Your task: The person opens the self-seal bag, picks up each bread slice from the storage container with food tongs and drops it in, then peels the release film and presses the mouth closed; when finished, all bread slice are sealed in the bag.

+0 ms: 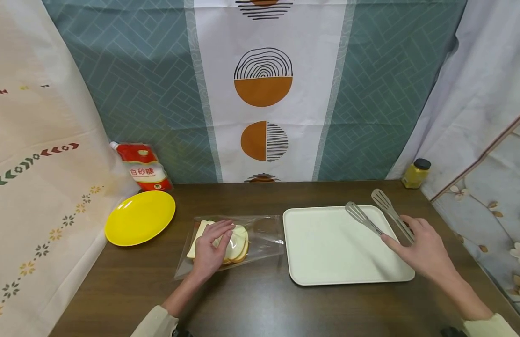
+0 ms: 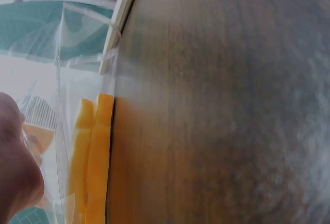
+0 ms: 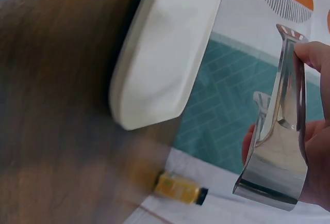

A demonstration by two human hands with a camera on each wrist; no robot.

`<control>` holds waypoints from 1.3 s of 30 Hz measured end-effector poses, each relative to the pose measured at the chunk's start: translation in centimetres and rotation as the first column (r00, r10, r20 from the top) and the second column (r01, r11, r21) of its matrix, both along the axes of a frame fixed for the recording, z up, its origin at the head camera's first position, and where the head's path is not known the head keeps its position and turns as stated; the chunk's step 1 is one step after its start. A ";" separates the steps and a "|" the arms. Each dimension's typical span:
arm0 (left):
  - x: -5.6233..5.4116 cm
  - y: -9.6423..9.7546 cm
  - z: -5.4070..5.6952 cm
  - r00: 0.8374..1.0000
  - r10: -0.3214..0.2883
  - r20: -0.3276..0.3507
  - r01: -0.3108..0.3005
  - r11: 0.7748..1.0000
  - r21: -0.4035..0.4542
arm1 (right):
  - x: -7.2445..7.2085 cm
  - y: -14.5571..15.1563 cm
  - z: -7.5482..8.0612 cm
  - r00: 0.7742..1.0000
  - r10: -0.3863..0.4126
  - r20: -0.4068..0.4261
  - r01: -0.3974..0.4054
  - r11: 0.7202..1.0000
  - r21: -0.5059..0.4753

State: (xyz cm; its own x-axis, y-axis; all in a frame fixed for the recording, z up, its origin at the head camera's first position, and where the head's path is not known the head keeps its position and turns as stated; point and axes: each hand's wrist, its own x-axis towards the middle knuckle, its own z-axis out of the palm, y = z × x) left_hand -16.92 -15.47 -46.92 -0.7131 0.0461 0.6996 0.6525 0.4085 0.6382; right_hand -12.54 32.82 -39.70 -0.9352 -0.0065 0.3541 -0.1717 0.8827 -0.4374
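My right hand (image 1: 428, 248) grips a pair of metal tongs (image 1: 384, 199), thumb on one arm and fingers on the other. Their slotted ends spread apart over the right part of a white tray (image 1: 327, 252). In the right wrist view the bent end of the tongs (image 3: 273, 177) faces the camera. My left hand (image 1: 213, 248) is over a clear plastic bag (image 1: 264, 234) left of the tray, fingers extended together. Inside the bag lie bread slices (image 1: 240, 243), their brown crusts (image 2: 98, 157) stacked in the left wrist view.
A yellow plate (image 1: 140, 217) lies at the far left. Behind it a red and white sugar pouch (image 1: 144, 168) leans against the curtain. At the back right corner stands a small yellow jar (image 1: 415, 173) with a black lid. Fabric hangs along the table's back and sides.
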 end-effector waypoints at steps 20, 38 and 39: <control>0.0 -0.4 -0.2 1.000 0.006 0.001 -0.006 1.000 -0.014 | 1.0 4.5 -1.5 0.970 -0.222 0.100 0.222 0.975 0.010; 0.0 -0.3 -0.4 1.000 0.008 -0.007 -0.008 1.000 -0.027 | 1.1 8.0 -3.3 0.903 -0.360 0.234 0.343 0.933 0.111; 0.0 -0.3 -0.3 1.000 0.007 -0.003 -0.007 1.000 -0.026 | 1.0 8.1 -3.5 0.902 -0.363 0.235 0.345 0.932 0.113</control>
